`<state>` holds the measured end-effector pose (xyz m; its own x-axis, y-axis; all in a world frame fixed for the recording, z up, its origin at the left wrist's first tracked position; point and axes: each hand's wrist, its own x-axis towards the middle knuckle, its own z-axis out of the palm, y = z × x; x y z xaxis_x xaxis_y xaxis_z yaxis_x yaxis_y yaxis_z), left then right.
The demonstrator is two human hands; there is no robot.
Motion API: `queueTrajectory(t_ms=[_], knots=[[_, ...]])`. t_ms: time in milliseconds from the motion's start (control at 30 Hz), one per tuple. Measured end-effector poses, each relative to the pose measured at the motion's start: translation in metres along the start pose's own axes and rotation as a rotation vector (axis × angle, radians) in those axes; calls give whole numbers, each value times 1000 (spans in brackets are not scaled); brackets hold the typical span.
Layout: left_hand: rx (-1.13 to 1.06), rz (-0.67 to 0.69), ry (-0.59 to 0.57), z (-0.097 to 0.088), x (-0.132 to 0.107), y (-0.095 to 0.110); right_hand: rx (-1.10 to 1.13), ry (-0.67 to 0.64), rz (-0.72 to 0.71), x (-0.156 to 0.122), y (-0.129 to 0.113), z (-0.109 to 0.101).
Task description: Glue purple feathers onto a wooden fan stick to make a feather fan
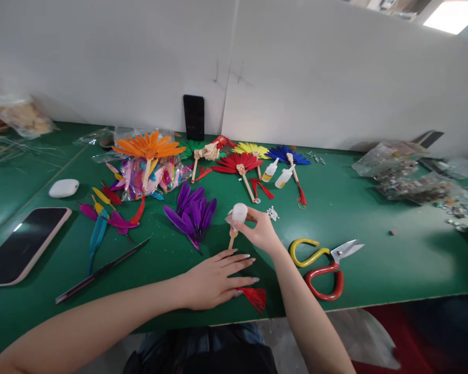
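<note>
- Lots of bare green table [398, 265] at three o'clock from the wooden stick [232, 241]; edge [273, 318] at six.
- Scissors [334, 265] block four; purple feathers [195, 215], ten.
- Right hand [260, 232] pinches white bottle [239, 213] over the stick; left hand [212, 280] lies flat.

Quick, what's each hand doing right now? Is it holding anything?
Left hand: open, fingers spread low over the green table, by a red tassel.
Right hand: closed, holding a white bottle at a wooden stick.
</note>
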<state>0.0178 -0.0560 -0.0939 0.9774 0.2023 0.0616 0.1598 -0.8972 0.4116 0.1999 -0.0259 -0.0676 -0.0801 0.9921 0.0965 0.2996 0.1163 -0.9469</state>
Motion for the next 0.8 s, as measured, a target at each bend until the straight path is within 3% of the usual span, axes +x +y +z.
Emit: queueTrajectory(t_ms=[100,300,500,700,800], knots=[[-4,3,3,1,0,-1,23,50,-9,0,2,0],[-3,2,-2,0,1,0,129,-53,3,2,6,3],[6,-8,-25,-1,1,1,78,198,-7,7,11,1],[15,0,-10,1,0,0,201,15,3,5,10,1],[22,0,-8,1,1,1,178,55,11,6,11,0]])
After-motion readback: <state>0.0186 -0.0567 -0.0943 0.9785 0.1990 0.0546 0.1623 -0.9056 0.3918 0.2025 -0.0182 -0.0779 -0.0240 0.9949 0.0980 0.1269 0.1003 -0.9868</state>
